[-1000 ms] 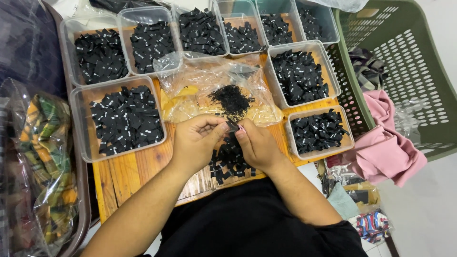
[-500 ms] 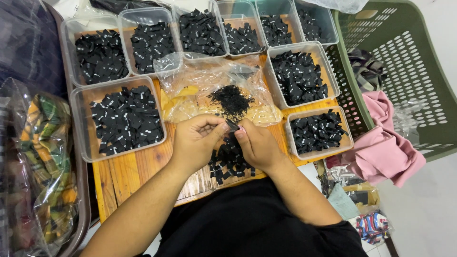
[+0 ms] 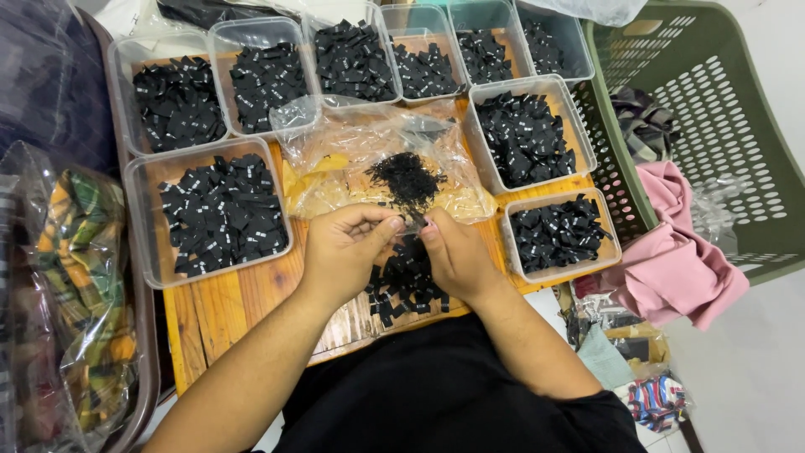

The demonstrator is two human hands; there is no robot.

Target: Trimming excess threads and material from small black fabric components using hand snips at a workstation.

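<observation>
Black fabric tags are everywhere under my view, and the one that matters is the small black tag pinched between my two hands at the middle of the wooden surface. My left hand is curled, thumb and forefinger closed on the near end of that tag; my right hand meets it fingertip to fingertip, gripping the other end, though I cannot tell whether it is one piece or a joined pair. A loose heap of tags lies just below my hands, and a darker tangle sits on the crinkled clear bag just beyond them. To do this well, I judge I should keep the pinch at the very tips and hold the tag low over the heap, so a slip drops it there and not into the clear tray of tags on my left or the smaller tray on my right.
</observation>
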